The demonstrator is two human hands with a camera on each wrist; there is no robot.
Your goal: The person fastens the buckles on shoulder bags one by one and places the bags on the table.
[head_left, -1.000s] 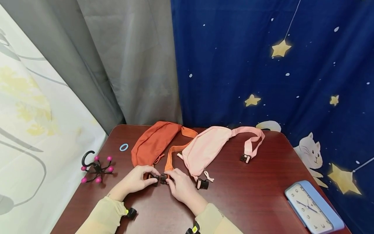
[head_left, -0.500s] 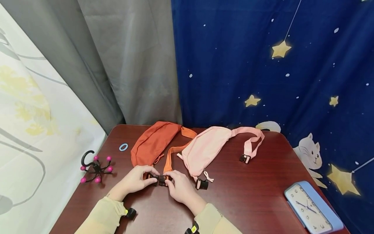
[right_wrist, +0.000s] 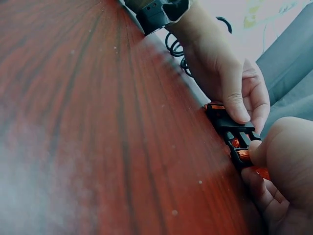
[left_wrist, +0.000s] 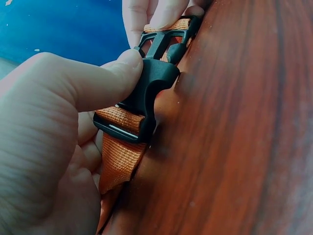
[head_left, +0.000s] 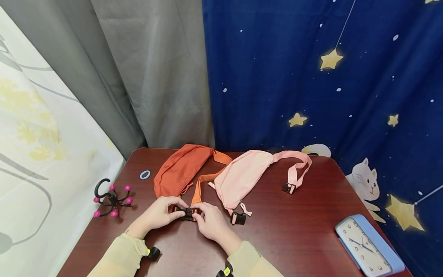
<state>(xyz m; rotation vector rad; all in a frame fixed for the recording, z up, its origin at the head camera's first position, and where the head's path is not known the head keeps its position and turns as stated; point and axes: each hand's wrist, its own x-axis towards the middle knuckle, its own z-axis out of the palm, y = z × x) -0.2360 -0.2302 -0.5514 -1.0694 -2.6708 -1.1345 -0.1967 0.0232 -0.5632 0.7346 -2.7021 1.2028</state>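
Thumb and fingers of the left hand (head_left: pixel 162 212) pinch the black socket half of a buckle (left_wrist: pixel 146 85) on an orange strap (left_wrist: pixel 120 159). The right hand (head_left: pixel 212 223) pinches the pronged half (left_wrist: pixel 161 41) by its strap end. In the left wrist view the prongs sit partly in the socket's mouth, with part of them still showing outside. Behind the hands lies the red-orange waist bag (head_left: pixel 182 169), its orange strap (head_left: pixel 204 179) running round to the buckle.
A pink waist bag (head_left: pixel 242 175) with separated black buckle ends (head_left: pixel 238 218) lies to the right. At left are a blue ring (head_left: pixel 145 175) and a black hook rack with pink balls (head_left: pixel 112 199). A blue clock (head_left: pixel 368 246) stands at the right edge.
The right hand has moved left with the pronged half, closing the gap between the two buckle halves. The left hand has stayed nearly in place.
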